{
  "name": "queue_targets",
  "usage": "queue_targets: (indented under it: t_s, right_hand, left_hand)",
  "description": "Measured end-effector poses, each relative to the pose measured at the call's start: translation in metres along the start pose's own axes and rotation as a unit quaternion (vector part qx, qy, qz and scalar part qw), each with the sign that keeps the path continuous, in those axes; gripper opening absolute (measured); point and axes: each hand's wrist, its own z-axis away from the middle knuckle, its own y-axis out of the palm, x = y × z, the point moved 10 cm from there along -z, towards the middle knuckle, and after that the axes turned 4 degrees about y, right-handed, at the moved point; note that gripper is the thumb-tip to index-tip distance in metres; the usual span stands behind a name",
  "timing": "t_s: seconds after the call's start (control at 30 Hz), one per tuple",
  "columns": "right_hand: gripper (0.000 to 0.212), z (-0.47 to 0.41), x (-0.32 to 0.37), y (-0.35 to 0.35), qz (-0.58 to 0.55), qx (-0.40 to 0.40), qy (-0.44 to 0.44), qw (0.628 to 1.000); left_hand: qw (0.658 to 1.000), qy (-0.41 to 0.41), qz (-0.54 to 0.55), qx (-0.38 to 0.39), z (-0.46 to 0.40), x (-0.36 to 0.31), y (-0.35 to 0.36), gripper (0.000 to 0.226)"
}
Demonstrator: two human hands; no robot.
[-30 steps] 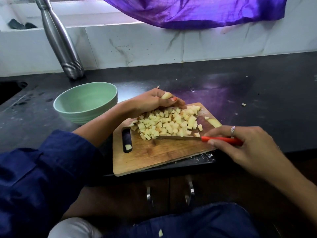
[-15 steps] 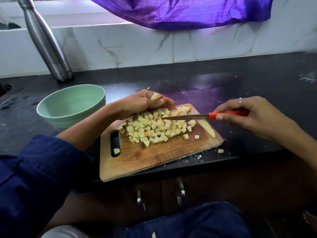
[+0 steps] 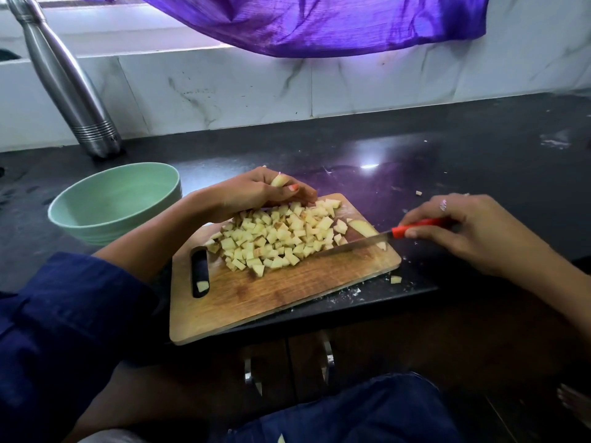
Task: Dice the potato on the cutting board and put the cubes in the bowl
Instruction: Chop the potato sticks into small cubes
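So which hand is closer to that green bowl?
Left. The left hand rests at the potato pile, just right of the green bowl; the right hand holds the knife beyond the board's far end.

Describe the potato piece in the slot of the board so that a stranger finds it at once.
Start at the wooden cutting board on the black counter. At its left end is a dark handle slot. The potato piece lies alone at the slot's near end, apart from the cube pile at mid-board.
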Motion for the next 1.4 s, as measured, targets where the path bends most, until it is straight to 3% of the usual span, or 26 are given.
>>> queue_targets:
  t_s: [0.1,0.23,0.47,0.6,0.73,0.87,0.97,1.1,1.4]
  right_hand:
    - [0.032,-0.017,0.001,0.001,0.004,-0.018,-0.015,1.000]
    - [0.009,-0.026,-0.004,0.001,-0.051,-0.001,-0.004,0.999]
    - [0.007,-0.018,-0.004,0.008,-0.058,0.056,-0.009,0.997]
    - [0.007,-0.012,0.005,0.016,-0.032,0.088,-0.012,0.996]
    - [0.024,-0.002,0.013,0.021,-0.018,0.130,-0.022,0.991]
    - [0.012,0.006,0.027,0.026,-0.017,0.149,-0.054,0.987]
    - [0.017,0.007,0.027,0.010,-0.030,0.086,-0.035,0.995]
    - [0.015,0.010,0.029,0.010,0.005,0.063,-0.019,0.998]
    - [0.033,0.013,0.038,0.001,-0.029,-0.007,0.001,1.000]
  left_hand:
    - [1.000,0.001,0.002,0.001,0.000,0.000,-0.001,0.031]
    - [1.000,-0.001,-0.010,0.003,0.000,0.001,-0.002,0.031]
    - [1.000,0.003,0.004,-0.017,-0.002,-0.002,-0.006,0.030]
    - [0.991,0.055,-0.079,-0.092,0.006,-0.024,-0.028,0.028]
    - [0.968,0.097,-0.128,-0.191,0.039,-0.054,-0.047,0.024]
    - [0.962,0.020,-0.125,-0.243,0.095,-0.046,-0.049,0.024]
    - [0.957,-0.038,-0.165,-0.237,0.135,-0.029,-0.042,0.026]
    - [0.942,-0.106,-0.256,-0.191,0.169,-0.007,-0.031,0.005]
    - [0.897,-0.147,-0.388,-0.149,0.167,-0.008,-0.018,0.024]
